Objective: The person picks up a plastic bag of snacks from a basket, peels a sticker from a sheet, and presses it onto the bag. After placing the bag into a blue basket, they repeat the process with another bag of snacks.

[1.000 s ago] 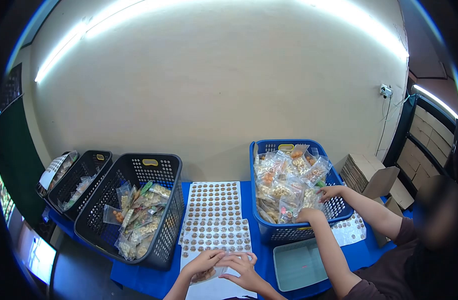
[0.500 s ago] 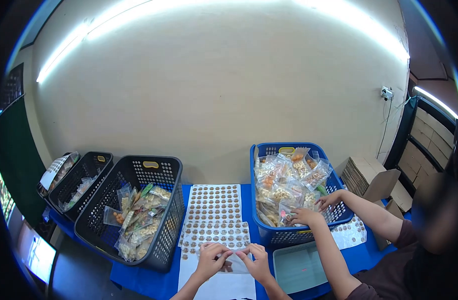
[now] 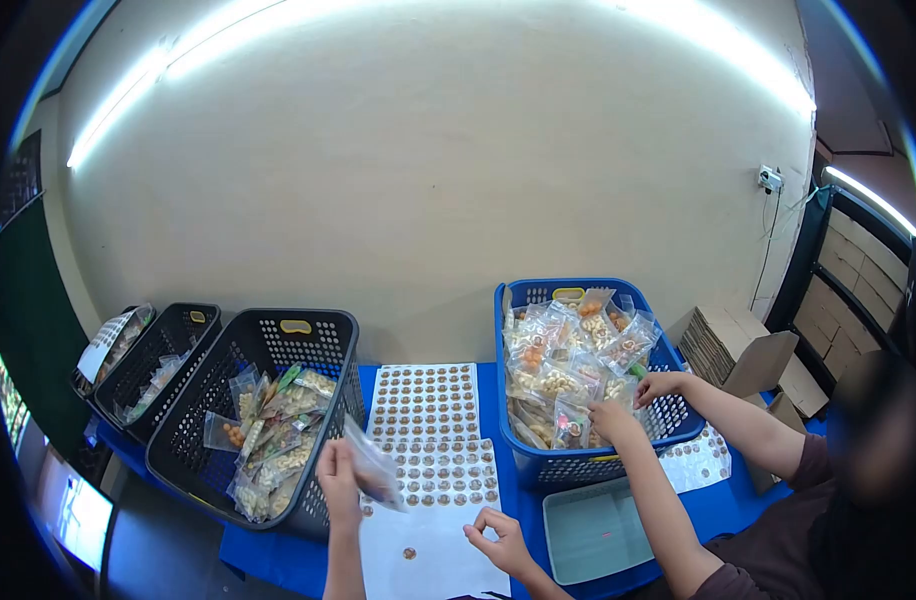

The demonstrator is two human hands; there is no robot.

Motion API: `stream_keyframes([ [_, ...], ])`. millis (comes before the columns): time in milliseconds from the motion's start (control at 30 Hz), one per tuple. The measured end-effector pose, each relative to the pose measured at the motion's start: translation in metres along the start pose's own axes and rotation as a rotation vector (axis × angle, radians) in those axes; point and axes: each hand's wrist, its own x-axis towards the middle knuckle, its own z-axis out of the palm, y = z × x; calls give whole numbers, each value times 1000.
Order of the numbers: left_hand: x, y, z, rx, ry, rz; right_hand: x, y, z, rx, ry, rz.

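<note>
My left hand (image 3: 339, 478) is closed on a small clear plastic packet (image 3: 374, 470) with something brown in its lower part. It is beside the right wall of the large black basket (image 3: 354, 400), which holds several snack packets (image 3: 283, 450). My right hand (image 3: 500, 543) is over the lower white sheet, its fingers loosely curled and apart, with nothing visible in them. Sheets of round brown stickers (image 3: 425, 400) lie on the table between the baskets. A single round sticker (image 3: 409, 553) is on the white area between my hands.
A co-worker's hands (image 3: 618, 422) reach into a blue basket (image 3: 603, 462) heaped with snack packets. In front of it is a pale green tray (image 3: 598, 535). Smaller black baskets (image 3: 163, 365) stand at left; cardboard (image 3: 713, 350) is stacked at right.
My left hand has moved left and up with the packet, toward the black basket. My right hand has let go of the packet and moved slightly down. The single sticker now shows.
</note>
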Motion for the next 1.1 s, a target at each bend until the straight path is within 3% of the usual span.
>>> stream_keyframes([
  [67, 6, 16, 0, 4, -21, 56, -5, 16, 0, 71, -17, 114],
  [200, -11, -12, 15, -693, -366, -226, 6, 10, 13, 177, 38, 112],
  [267, -20, -32, 26, -1221, -523, -611, 13, 7, 22, 281, -18, 160],
  [300, -28, -33, 34, -1388, -527, -763, 12, 8, 20, 337, -172, 253],
  [367, -39, -47, 40, -1551, -660, -863, 7, 11, 14, 443, -484, 435],
  [400, -40, -49, 37, -1423, -593, -861, 5, 14, 11, 550, -527, 511],
  [467, -41, -51, 31, -1165, -456, -850, 1, 17, 6, 530, -407, 450],
  [600, -43, -21, 23, -1032, -560, -912, 0, 14, -17, 744, -197, 421],
  [633, -48, -27, 21, -850, -560, -881, 0, 16, -23, 820, -162, 417],
  [700, -60, -38, 18, -489, -544, -814, 2, 29, -26, 616, -190, 436],
  [733, -60, -36, 24, -245, -631, -753, 3, 29, -25, 541, -202, 456],
  [867, -63, -56, 27, -298, -603, -746, 3, 20, -18, 498, -226, 484],
  [967, -68, -46, 32, -311, -643, -777, 1, 21, -20, 415, -118, 457],
  [1100, -70, -25, 42, -458, -497, -814, 3, 17, -24, 306, -153, 398],
])
